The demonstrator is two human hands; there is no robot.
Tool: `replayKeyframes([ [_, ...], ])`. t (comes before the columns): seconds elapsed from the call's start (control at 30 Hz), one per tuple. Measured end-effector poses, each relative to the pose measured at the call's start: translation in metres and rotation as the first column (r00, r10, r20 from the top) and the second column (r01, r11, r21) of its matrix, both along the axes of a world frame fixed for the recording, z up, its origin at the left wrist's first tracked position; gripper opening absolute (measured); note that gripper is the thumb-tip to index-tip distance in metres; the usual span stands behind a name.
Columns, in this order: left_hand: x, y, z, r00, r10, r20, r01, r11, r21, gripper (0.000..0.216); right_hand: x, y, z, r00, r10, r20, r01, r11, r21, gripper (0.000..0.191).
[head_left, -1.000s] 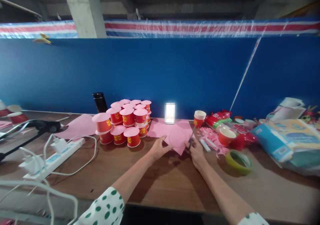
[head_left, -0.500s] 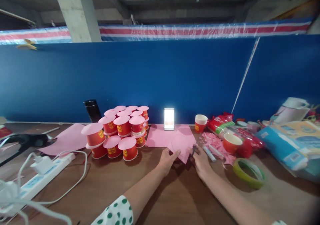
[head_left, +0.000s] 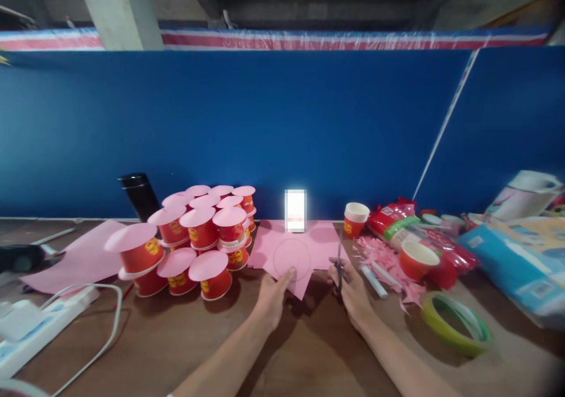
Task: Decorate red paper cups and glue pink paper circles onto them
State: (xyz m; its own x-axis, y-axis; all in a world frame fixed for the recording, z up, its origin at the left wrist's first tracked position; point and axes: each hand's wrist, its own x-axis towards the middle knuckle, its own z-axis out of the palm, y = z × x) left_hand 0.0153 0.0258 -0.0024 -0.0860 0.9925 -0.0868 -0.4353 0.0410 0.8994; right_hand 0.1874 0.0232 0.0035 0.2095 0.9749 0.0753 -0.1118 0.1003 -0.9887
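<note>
My left hand [head_left: 272,297] pinches the lower edge of a pink paper piece [head_left: 293,260], thumb on top. A circle is drawn on that piece. My right hand [head_left: 351,291] is closed round the dark handles of scissors [head_left: 339,270], whose blades point away from me, to the right of the paper and apart from it. Behind the held piece lie larger pink sheets [head_left: 326,244] on the table. A bright, blurred-out upright screen [head_left: 295,208] stands at their back edge.
Stacked red paper cups [head_left: 209,278] with pink paper discs stand left, before a black flask [head_left: 140,197]. At right are white-red cups [head_left: 355,219], pink scraps [head_left: 384,255], a glue stick [head_left: 373,281], a tape roll [head_left: 454,323] and a blue package [head_left: 507,267]. A power strip [head_left: 48,320] lies left.
My left hand and the pink piece have shifted left, away from my right hand. The scissors now stand apart from the paper, blades pointing forward. The camera view has moved slightly.
</note>
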Motion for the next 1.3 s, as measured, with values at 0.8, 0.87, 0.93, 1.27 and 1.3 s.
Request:
replayKeyframes([
  [0.8, 0.001, -0.002, 0.015, 0.983, 0.085, 0.165, -0.065, 0.990, -0.127, 0.052, -0.006, -0.024, -0.003, 0.854, 0.451, 0.259, -0.451, 0.890, -0.063, 0.041],
  [0.87, 0.002, -0.002, 0.014, 0.988, 0.083, 0.133, -0.068, 0.991, -0.113, 0.051, -0.006, -0.023, -0.003, 0.852, 0.456, 0.258, -0.458, 0.887, -0.055, 0.041],
  [0.93, 0.002, -0.001, 0.011, 0.994, 0.086, 0.074, -0.078, 0.992, -0.095, 0.052, -0.006, -0.023, -0.004, 0.852, 0.453, 0.263, -0.459, 0.887, -0.040, 0.039],
  [1.27, -0.001, 0.005, -0.005, 0.996, 0.070, -0.048, -0.073, 0.996, -0.052, 0.055, -0.006, -0.023, -0.001, 0.840, 0.464, 0.280, -0.482, 0.876, -0.008, 0.037],
  [1.3, -0.001, 0.005, -0.006, 0.996, 0.068, -0.056, -0.070, 0.996, -0.052, 0.054, -0.006, -0.023, 0.000, 0.840, 0.463, 0.282, -0.480, 0.877, -0.010, 0.036],
])
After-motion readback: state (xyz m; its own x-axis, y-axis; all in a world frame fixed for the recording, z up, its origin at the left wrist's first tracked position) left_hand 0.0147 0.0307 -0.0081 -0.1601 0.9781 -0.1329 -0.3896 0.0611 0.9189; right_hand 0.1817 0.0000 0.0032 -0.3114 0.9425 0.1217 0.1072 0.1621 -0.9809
